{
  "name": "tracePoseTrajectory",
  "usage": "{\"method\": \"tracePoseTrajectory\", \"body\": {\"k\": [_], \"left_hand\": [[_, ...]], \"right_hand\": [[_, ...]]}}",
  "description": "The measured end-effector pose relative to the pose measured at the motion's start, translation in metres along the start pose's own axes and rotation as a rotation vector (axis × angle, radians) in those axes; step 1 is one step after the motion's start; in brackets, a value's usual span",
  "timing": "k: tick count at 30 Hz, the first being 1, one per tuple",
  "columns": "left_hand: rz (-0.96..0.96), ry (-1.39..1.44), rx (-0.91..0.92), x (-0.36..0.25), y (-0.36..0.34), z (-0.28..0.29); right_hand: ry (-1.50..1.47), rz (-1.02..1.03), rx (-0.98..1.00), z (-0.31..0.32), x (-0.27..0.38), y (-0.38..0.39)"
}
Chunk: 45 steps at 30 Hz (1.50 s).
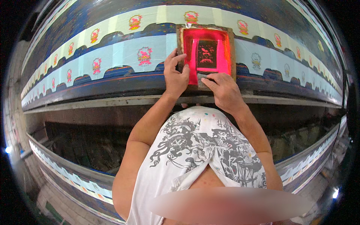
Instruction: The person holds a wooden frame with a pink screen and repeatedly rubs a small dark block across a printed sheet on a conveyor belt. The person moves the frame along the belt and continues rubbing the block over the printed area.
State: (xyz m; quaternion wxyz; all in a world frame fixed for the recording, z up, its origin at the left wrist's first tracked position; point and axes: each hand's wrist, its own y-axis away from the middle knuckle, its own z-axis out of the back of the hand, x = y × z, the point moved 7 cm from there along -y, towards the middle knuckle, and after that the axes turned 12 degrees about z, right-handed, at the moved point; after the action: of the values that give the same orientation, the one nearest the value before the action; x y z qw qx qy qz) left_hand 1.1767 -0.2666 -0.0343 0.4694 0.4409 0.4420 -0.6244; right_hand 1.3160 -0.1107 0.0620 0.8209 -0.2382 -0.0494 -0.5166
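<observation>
A wooden-framed printing screen (233, 48) lies on the long table in front of me, smeared inside with bright pink ink. Its dark middle window shows a small pink design. My left hand (176, 75) grips the left side of the frame, thumb and fingers bent over its edge. At the near end of the screen my right hand (225, 90) pinches a small grey squeegee (202, 76) between thumb and fingers. Part of the squeegee is hidden by that hand. Pale blue fabric pieces (123, 52) run out from under the frame on both sides.
Beyond them lies a row of pale yellow fabric pieces (112, 26) with pink and yellow prints. Blue pieces on the left carry pink prints; those on the right carry grey ones. The table's near edge (123, 101) is close to my body. Another long table with fabric (71, 176) stands behind me.
</observation>
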Motion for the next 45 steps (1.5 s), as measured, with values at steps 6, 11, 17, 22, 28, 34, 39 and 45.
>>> {"method": "tracePoseTrajectory", "body": {"k": [6, 11, 17, 22, 28, 34, 39, 45], "left_hand": [[0.073, -0.023, 0.073, -0.002, 0.008, -0.065], [0.136, 0.010, 0.067, -0.022, 0.021, -0.114], [-0.012, 0.075, 0.045, -0.051, 0.042, -0.117], [-0.067, 0.057, 0.039, -0.039, 0.045, -0.118], [0.000, 0.113, 0.072, -0.021, 0.042, -0.141], [0.081, 0.202, 0.082, 0.006, 0.033, -0.129], [0.067, 0.257, 0.109, 0.018, 0.025, -0.122], [0.102, 0.253, 0.133, 0.014, 0.031, -0.123]], "right_hand": [[-0.164, -0.064, -0.064, 0.032, -0.050, 0.072], [-0.080, -0.300, -0.378, 0.079, -0.117, 0.164], [-0.274, -0.431, -0.458, 0.071, -0.124, 0.202], [-0.190, -0.420, -0.477, 0.070, -0.113, 0.199], [-0.158, -0.463, -0.450, 0.076, -0.122, 0.203], [-0.163, -0.432, -0.440, 0.065, -0.116, 0.193], [-0.172, -0.415, -0.468, 0.060, -0.111, 0.189], [-0.178, -0.403, -0.469, 0.065, -0.108, 0.194]]}}
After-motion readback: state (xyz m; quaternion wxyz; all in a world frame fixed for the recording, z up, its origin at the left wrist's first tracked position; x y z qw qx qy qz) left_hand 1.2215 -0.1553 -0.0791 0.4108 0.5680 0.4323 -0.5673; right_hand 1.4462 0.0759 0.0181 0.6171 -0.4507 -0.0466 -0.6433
